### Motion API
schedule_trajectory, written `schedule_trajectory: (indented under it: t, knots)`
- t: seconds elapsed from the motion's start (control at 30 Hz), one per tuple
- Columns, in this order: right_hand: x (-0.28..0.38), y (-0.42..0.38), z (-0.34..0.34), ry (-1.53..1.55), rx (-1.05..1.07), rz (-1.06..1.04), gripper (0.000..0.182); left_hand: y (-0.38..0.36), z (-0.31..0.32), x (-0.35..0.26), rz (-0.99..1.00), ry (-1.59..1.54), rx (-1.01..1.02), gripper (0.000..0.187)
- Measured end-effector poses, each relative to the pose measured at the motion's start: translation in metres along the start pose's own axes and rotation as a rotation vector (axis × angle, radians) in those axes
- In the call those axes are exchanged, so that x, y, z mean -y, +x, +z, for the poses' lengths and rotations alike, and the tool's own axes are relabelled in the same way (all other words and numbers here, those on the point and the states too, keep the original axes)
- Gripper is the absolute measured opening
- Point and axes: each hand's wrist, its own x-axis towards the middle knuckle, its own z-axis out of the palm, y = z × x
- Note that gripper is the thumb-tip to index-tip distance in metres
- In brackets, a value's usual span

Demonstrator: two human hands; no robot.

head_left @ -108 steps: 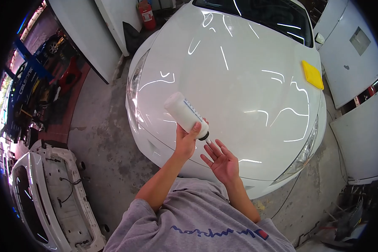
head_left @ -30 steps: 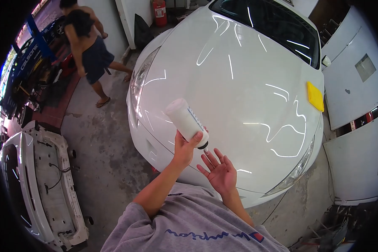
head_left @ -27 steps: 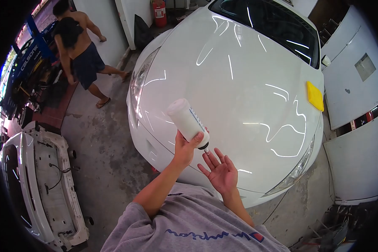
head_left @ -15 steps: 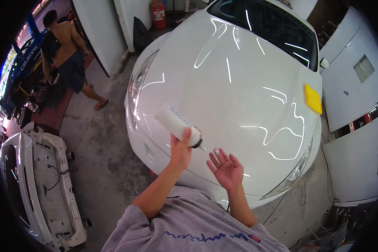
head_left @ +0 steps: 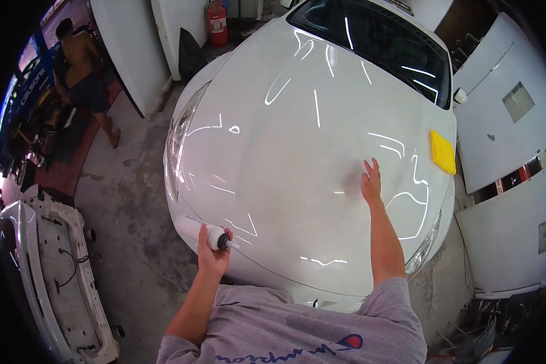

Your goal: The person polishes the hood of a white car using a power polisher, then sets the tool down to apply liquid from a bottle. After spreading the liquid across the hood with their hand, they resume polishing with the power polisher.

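My left hand [head_left: 213, 258] is wrapped around a white squeeze bottle [head_left: 192, 227] with a black collar and a narrow pale nozzle. The bottle lies nearly sideways over the hood's front left edge, nozzle pointing right. Over the middle right of the glossy white car hood [head_left: 285, 182], my right hand [head_left: 372, 184] reaches forward with fingers stretched and partly apart. A dark reflection of it shows in the paint close by. No object is visible in that hand. Farther right, a yellow folded cloth [head_left: 443, 153] rests on the hood's side edge.
A person [head_left: 85, 73] is at the left, near a doorway and a blue vehicle. A removed car body part [head_left: 73, 273] stands at lower left. Behind the car is a red fire extinguisher [head_left: 217, 24]. White panels [head_left: 503, 109] line the right side.
My left hand has drawn the bottle down and left. My right hand, which had a white dab at a fingertip, has turned over and reached forward across the hood. The person moved farther away.
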Motion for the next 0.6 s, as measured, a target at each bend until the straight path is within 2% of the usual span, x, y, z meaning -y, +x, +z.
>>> schedule_trajectory:
  t: [0.03, 0.1, 0.23, 0.3, 0.33, 0.4, 0.43, 0.6]
  knots:
    - [-0.004, 0.003, -0.002, 0.001, 0.012, -0.004, 0.055, -0.001, 0.002, -0.002, 0.021, -0.012, -0.012, 0.045]
    - [-0.012, 0.000, -0.002, -0.353, 0.109, -0.152, 0.055, 0.002, 0.002, -0.006, 0.036, -0.023, -0.018, 0.044]
    - [-0.015, -0.045, -0.010, -0.348, 0.112, -0.209, 0.056, 0.000, -0.009, -0.005, 0.034, -0.031, -0.049, 0.042]
    - [-0.014, -0.078, -0.009, -0.329, 0.059, -0.392, 0.057, 0.004, -0.012, -0.004, 0.007, -0.002, -0.060, 0.043]
    - [-0.012, -0.088, -0.006, -0.334, 0.062, -0.387, 0.057, 0.008, -0.011, -0.001, 0.000, 0.008, -0.054, 0.044]
    - [-0.005, -0.120, 0.002, -0.614, 0.215, -0.452, 0.056, 0.008, -0.010, 0.003, -0.031, 0.019, -0.038, 0.041]
    - [0.002, -0.133, 0.003, -0.457, 0.232, -0.427, 0.056, 0.008, -0.005, 0.006, -0.055, 0.029, -0.056, 0.041]
    - [0.014, -0.188, 0.030, -0.621, 0.291, -0.381, 0.058, 0.017, 0.007, 0.011, -0.115, 0.038, -0.016, 0.042]
